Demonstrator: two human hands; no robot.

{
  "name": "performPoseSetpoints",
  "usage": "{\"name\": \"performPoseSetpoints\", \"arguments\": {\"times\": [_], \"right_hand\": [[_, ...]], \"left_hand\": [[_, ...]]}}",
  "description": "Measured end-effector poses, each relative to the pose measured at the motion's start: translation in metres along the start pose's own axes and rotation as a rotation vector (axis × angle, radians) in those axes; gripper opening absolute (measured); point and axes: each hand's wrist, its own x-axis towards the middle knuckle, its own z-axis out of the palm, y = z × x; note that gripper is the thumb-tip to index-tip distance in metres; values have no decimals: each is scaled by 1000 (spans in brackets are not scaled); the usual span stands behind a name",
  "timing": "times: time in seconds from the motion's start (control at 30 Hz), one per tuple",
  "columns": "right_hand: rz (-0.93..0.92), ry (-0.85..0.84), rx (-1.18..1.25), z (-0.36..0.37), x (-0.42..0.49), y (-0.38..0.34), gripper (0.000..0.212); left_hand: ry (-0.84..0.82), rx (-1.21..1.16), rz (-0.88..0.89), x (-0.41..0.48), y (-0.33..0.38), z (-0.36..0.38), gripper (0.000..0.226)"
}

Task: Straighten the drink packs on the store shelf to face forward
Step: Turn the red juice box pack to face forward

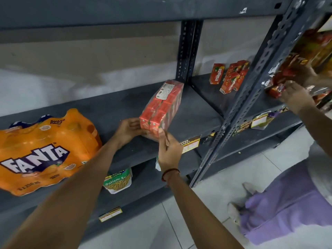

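A shrink-wrapped pack of red juice cartons lies on the grey metal shelf, its long side running back towards the wall. My left hand grips the pack's near left corner. My right hand holds its near right corner, thumb up against the wrap. A large orange Fanta bottle pack sits at the shelf's left front, label facing out. Loose red Maaza cartons stand at angles on the neighbouring shelf bay to the right.
Another person in purple trousers stands at the right, their hands on red packets on a further rack. A perforated steel upright divides the bays. A green snack bag sits on the lower shelf. Price tags hang on shelf edges.
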Motion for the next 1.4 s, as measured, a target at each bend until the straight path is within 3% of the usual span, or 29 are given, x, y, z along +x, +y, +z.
{"name": "performPoseSetpoints", "arguments": {"times": [0.1,0.17,0.2,0.27,0.33,0.4,0.57,0.73,0.87,1.2,1.4], "right_hand": [[46,12,35,-3,30,-9,42],[89,49,71,-9,63,-2,22],[146,35,58,-10,82,3,19],[280,-68,15,-12,121,15,49],[357,-174,-3,-16,158,20,65],[411,-243,36,-16,187,23,71],[516,-398,120,-6,212,29,75],[381,-382,95,-18,191,38,42],[295,-352,15,-35,173,39,43],[289,-178,2,-68,116,43,49],[291,-163,52,-76,113,42,48]], "left_hand": [[445,-231,-64,-14,-4,5,48],[698,-151,-89,-31,-1,22,43],[700,-123,-56,-38,2,32,49],[538,-132,68,-43,8,51,60],[442,-92,136,-35,9,64,72],[482,-59,131,-22,9,70,79],[551,-22,50,-7,11,61,67],[523,35,80,-6,12,54,60],[529,85,120,-16,5,63,61],[564,191,173,-67,-6,76,65],[578,219,118,-77,-9,68,41]]}}
